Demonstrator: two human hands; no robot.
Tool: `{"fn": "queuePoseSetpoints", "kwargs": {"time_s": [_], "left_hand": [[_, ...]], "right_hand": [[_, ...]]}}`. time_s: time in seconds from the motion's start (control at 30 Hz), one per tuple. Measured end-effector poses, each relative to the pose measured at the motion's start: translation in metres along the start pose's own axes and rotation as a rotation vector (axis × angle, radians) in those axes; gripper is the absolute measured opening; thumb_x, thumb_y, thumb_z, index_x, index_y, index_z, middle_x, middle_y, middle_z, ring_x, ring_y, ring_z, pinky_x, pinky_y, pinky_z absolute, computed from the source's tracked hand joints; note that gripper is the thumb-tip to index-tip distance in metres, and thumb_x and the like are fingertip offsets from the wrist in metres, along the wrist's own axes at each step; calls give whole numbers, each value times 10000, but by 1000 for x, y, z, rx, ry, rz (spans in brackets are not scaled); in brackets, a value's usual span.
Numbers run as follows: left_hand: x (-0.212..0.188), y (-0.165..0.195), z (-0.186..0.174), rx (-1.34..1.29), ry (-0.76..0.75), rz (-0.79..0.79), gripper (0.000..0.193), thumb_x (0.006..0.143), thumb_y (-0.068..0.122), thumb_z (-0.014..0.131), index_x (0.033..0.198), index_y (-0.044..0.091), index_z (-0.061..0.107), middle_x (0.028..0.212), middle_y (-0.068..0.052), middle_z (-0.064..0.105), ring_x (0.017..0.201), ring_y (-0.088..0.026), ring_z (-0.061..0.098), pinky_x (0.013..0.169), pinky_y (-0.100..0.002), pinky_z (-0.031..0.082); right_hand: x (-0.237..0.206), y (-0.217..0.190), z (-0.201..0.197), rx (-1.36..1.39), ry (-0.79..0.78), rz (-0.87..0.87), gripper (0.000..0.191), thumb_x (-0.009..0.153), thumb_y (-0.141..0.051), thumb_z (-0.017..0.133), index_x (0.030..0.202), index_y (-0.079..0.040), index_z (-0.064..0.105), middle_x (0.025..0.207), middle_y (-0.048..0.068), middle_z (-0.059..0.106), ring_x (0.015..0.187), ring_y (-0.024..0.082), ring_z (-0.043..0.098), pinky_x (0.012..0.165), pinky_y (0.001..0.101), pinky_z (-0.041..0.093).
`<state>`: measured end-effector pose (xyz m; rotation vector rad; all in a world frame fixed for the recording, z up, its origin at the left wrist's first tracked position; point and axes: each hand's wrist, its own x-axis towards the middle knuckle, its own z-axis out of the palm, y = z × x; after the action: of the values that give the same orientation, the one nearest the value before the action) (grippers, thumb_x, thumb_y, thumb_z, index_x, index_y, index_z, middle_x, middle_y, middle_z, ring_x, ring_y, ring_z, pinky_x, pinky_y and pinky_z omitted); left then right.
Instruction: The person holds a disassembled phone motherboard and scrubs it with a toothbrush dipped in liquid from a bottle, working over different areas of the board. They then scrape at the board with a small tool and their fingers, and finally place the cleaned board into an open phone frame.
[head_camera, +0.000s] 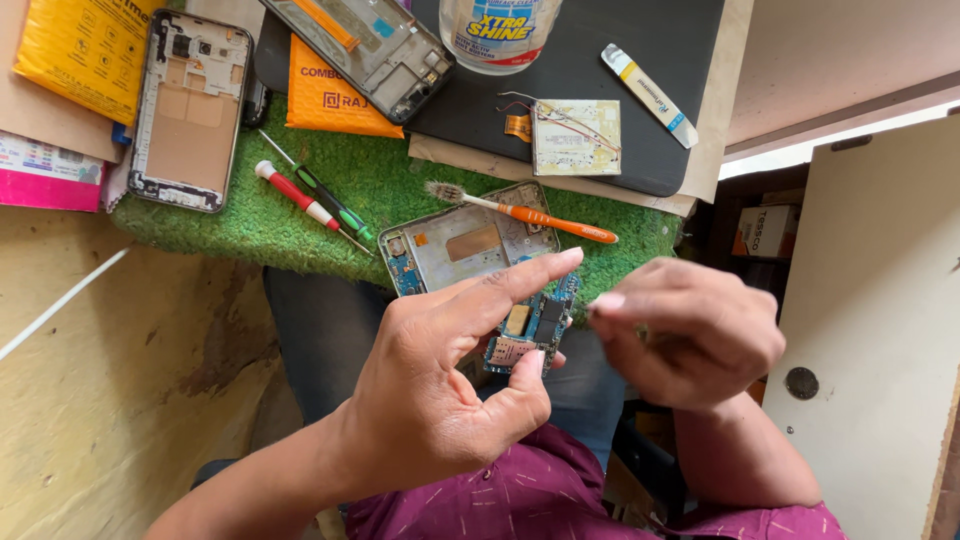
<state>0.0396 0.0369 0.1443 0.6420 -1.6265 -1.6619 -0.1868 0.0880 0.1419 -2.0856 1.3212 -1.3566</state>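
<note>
2 hands: left hand (440, 385) pinching blue circuit board (532, 328), right hand (690, 330) curled, seemingly empty.

This is a small phone repair workshop. A green turf-like mat (400, 190) serves as the bench top, and on it lie opened phone frames (190, 110) with their insides showing, two thin screwdrivers (310, 205) (one red-handled, one green), and an orange-handled brush (530, 215) with worn bristles. A dark work pad (640, 110) holds a loose circuit piece with thin wires (575, 135), a small tube (650, 95), and a bottle of cleaning fluid (495, 30). Orange padded envelopes (325, 100) for parts sit beside the frames.
</note>
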Motion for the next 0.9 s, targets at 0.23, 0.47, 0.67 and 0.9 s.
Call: {"fn": "queuePoseSetpoints", "kwargs": {"time_s": [0.23,0.47,0.67,0.9], "left_hand": [[0,1,-1,89,7,49,615,852,-4,656,1461,36,585,1126,-139,764,880,-130,761,826,-247,616],[0,0,-1,120,43,58,627,841,-4,668,1461,40,585,1098,-132,753,811,-140,703,786,-247,593],[-1,-2,-1,123,42,74,634,850,-5,671,1474,54,578,1096,-131,742,841,-168,710,818,-259,593],[0,0,-2,130,38,106,629,842,-12,665,1461,51,567,1120,-146,737,883,-191,722,837,-272,593]], "right_hand": [[-4,-2,2,-114,-25,-9,217,807,101,792,997,45,703,801,132,693,690,186,701,598,257,567],[-2,1,-1,26,-49,-46,222,805,85,781,1006,46,694,782,108,682,665,177,693,611,277,577],[0,1,3,-15,-101,-135,198,811,87,774,987,44,694,752,113,668,660,196,702,621,302,581],[2,1,5,-12,-104,-183,205,796,83,781,981,43,701,727,96,659,639,190,689,596,303,574]]}}
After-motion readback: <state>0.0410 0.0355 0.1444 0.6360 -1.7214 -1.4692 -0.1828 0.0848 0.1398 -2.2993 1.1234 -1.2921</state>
